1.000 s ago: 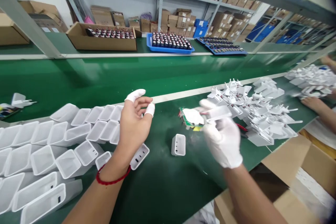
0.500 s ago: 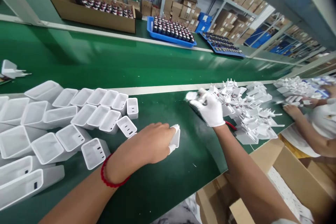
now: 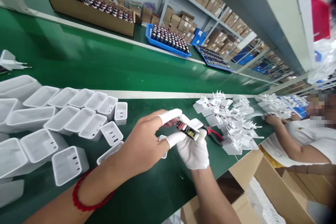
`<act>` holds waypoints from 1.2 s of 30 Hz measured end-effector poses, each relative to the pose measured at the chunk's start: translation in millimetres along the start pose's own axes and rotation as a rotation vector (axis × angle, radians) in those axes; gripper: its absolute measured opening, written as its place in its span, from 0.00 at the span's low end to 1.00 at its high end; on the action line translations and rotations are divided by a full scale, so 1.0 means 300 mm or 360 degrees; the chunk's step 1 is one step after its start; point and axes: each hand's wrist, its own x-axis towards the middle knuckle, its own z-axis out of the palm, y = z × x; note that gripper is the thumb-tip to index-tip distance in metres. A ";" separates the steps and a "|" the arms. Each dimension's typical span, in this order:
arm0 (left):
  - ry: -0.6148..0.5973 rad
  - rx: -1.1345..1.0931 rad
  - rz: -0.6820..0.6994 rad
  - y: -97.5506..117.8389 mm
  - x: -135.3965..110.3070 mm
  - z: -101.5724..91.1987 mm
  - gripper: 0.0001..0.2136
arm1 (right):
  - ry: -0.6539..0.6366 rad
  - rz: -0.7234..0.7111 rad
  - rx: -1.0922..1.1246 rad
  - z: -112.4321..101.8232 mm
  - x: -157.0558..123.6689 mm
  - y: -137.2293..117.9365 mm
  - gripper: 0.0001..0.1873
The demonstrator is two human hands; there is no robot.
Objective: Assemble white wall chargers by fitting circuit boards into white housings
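My left hand (image 3: 143,145) wears white finger cots on thumb and forefinger and a red cord at the wrist. It is curled around a small white charger casing (image 3: 163,148), which is mostly hidden behind the thumb. My gloved right hand (image 3: 193,152) grips a circuit board with a white plug cap (image 3: 188,128). The board's end lies between my left thumb and forefinger, just above the casing. Both hands meet over the green belt (image 3: 110,70).
Rows of empty white casings (image 3: 65,112) lie at the left, a pile of white plug caps (image 3: 232,124) at the right with red-handled pliers (image 3: 215,134) beside it. A cardboard box (image 3: 278,182) stands at the lower right. A co-worker's arm (image 3: 291,143) reaches in. Blue trays (image 3: 168,40) sit behind.
My left hand picked a casing off the belt and lifted it. My right hand came back from the plug-cap pile with a board and met the left hand.
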 end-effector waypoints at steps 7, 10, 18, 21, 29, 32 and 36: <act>0.0042 0.0059 0.0258 0.047 -0.001 -0.010 0.11 | -0.0121 0.0230 0.0138 0.001 -0.017 0.001 0.28; 0.0028 0.0102 0.0320 0.054 -0.004 -0.002 0.11 | -0.0111 0.0289 0.0127 -0.001 -0.024 0.000 0.33; -0.0352 0.0428 0.0028 0.028 -0.017 -0.051 0.27 | -0.0048 0.0032 -0.0026 -0.015 -0.020 -0.035 0.36; -0.1027 0.0818 -0.0284 0.002 -0.034 -0.079 0.28 | 0.0074 -0.0254 -0.0279 -0.056 -0.014 -0.083 0.34; -0.1187 0.0859 -0.0306 -0.106 -0.043 0.026 0.11 | 0.0025 -0.0275 -0.0999 -0.138 -0.096 -0.117 0.38; -0.0998 0.0769 -0.0299 -0.133 -0.050 0.065 0.11 | -0.0042 -0.0298 -0.1181 -0.139 -0.112 -0.108 0.37; -0.0833 0.0963 -0.0475 -0.099 -0.051 0.092 0.14 | 0.0082 -0.0374 -0.1085 -0.153 -0.100 -0.111 0.36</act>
